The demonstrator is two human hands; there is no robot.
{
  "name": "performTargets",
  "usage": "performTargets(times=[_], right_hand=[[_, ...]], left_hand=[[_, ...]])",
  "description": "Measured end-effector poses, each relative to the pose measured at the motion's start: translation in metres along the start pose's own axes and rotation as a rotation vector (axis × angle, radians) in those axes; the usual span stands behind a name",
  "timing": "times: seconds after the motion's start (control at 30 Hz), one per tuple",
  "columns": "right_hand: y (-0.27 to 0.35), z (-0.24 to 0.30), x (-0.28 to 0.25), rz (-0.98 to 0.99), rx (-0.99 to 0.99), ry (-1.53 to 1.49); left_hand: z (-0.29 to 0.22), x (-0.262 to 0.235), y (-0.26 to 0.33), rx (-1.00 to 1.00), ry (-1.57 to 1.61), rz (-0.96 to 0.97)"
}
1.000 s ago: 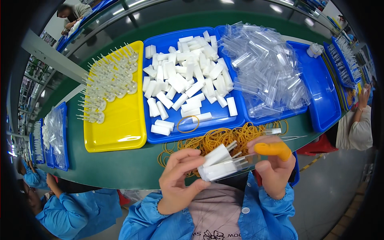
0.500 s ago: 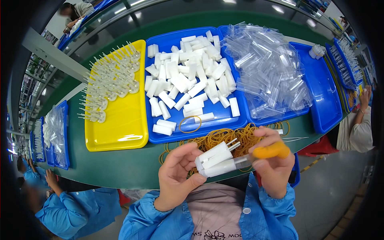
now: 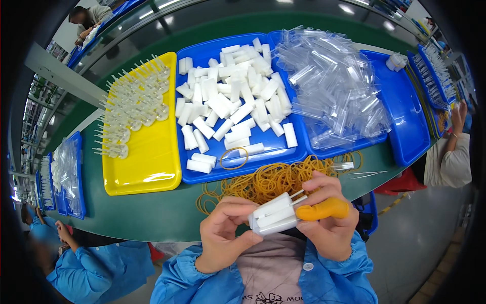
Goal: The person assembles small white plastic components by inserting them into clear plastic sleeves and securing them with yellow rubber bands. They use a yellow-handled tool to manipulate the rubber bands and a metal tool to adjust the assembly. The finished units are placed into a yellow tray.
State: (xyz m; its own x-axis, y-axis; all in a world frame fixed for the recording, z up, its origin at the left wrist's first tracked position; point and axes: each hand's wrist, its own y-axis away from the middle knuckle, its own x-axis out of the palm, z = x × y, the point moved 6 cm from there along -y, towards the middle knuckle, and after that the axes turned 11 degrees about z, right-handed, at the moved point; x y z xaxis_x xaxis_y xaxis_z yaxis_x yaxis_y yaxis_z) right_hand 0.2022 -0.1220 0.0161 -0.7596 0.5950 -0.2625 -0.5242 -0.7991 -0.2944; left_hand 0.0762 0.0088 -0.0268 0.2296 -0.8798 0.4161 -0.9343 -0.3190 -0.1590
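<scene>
Right hand (image 3: 331,226), shifted inward, pinches the pronged end of one white-block bundle (image 3: 276,216) between thumb and orange-covered finger, left hand (image 3: 221,235) half-curled and clasping its base, just nearside of the rubber bands (image 3: 273,180).

blue jacket (image 3: 177,276), orange finger cot (image 3: 325,210)

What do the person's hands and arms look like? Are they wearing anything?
Both arms wear loose blue sleeves, gathered into ruffled cuffs at the wrists. The left hand is bare, with no glove. The right hand wears a yellow-orange cover on one finger.
</scene>
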Motion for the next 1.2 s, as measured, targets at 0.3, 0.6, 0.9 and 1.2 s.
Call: performTargets(times=[0.3,0.6,0.9,1.2], right_hand=[[-0.033,-0.002,-0.056,-0.15,-0.02,0.52],[-0.068,-0.031,-0.041,0.023,-0.071,1.134],[-0.052,-0.02,-0.056,-0.179,-0.082,0.826],[-0.027,0.007,-0.044,-0.116,0.033,-0.256]], left_hand=[[-0.005,-0.011,-0.008,-0.018,0.067,-0.085],[-0.007,-0.012,-0.007,-0.024,0.094,-0.104],[-0.005,-0.019,-0.004,-0.001,0.074,-0.112],[-0.011,-0.012,-0.006,0.07,-0.118,-0.056]])
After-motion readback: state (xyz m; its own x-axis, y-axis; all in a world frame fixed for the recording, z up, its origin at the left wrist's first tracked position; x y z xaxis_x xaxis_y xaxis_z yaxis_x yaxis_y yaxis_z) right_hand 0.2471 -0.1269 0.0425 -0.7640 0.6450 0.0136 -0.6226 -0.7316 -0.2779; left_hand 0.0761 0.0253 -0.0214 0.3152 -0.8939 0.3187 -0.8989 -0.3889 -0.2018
